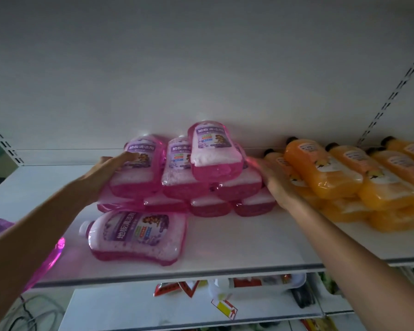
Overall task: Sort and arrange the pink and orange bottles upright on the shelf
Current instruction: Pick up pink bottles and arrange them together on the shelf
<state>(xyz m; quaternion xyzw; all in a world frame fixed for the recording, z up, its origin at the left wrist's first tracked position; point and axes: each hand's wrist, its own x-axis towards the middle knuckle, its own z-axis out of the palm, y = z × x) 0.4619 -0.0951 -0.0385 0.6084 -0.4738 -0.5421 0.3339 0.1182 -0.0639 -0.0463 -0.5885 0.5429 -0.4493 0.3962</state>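
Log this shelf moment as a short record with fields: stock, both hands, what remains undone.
pink stack: bottles lying flat, piled in layers at mid-shelf
loose pink bottle: on its side in front of the pink stack, cap to the left
orange stack: bottles lying flat, piled at the right
left hand: fingers straight, against the pink stack's left side
right hand: fingers straight, against its right side, between pink and orange
shelf: white, bare at the front centre
undone: no bottle stands upright yet
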